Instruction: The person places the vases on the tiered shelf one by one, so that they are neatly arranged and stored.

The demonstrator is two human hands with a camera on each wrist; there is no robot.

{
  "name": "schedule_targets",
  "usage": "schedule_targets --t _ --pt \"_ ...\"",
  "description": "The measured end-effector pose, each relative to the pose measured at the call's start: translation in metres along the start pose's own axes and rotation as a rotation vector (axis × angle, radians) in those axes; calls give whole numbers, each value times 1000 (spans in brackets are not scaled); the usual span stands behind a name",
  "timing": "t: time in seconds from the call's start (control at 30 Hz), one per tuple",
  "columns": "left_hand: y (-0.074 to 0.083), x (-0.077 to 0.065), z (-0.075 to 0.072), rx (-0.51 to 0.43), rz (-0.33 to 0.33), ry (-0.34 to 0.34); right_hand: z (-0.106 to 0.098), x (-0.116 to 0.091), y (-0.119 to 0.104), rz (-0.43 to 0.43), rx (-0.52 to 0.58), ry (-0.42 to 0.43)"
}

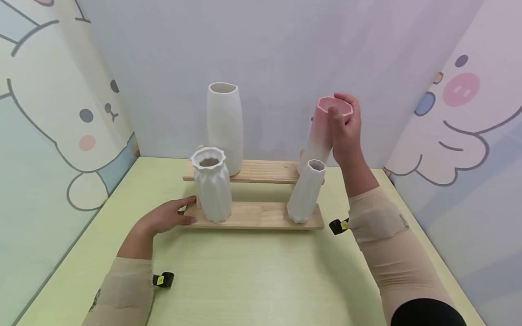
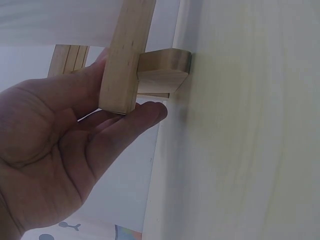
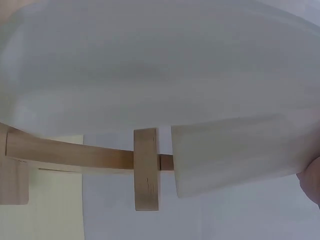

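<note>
My right hand (image 1: 346,131) grips the rim of a tall vase (image 1: 324,129), pink at the top and fading to white, at the right end of the upper board. In the right wrist view this vase's lower part (image 3: 230,157) shows beside the end of that board. My left hand (image 1: 169,215) holds the left end of the lower board of a two-step wooden stand (image 1: 261,215). The left wrist view shows thumb and fingers around the board's end (image 2: 125,65), above a short wooden foot (image 2: 165,67).
A ribbed white vase (image 1: 214,190) stands at the lower board's left, a slim white vase (image 1: 303,194) at its right. On the upper board's left stands a tall white vase (image 1: 224,127). Cartoon-printed walls (image 1: 444,104) enclose the pale green table (image 1: 244,276).
</note>
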State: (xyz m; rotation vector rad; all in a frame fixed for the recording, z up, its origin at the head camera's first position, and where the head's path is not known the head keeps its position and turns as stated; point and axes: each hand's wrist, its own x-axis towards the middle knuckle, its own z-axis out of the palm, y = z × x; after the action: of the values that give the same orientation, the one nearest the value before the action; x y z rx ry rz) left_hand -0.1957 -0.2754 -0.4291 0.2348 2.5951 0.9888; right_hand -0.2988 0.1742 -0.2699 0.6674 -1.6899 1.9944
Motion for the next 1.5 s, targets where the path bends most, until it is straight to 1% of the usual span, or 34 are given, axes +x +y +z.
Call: schedule_targets --t 0.07,0.2,0.3,0.43,0.7,0.87,1.07,1.3,1.5 --pt "1 0 0 0 -1 0 2 1 0 6 3 -1" --pt "3 -1 0 -2 0 -2 5 2 2 19 71 -5" --pt "3 -1 0 -2 6 -2 7 3 3 30 101 -16" --pt "2 -1 0 -1 6 0 10 3 4 43 82 -42" --pt "3 -2 0 -6 4 -2 13 4 7 66 81 -97" --pt "4 -2 1 -8 -4 -4 14 3 8 91 58 -117" --pt "6 -3 1 -11 -7 -7 14 4 9 101 43 -110" --pt "7 -7 0 -6 -6 -8 18 6 13 106 55 -81" --pt "6 -9 -2 -1 -3 -6 21 9 15 106 64 -82"
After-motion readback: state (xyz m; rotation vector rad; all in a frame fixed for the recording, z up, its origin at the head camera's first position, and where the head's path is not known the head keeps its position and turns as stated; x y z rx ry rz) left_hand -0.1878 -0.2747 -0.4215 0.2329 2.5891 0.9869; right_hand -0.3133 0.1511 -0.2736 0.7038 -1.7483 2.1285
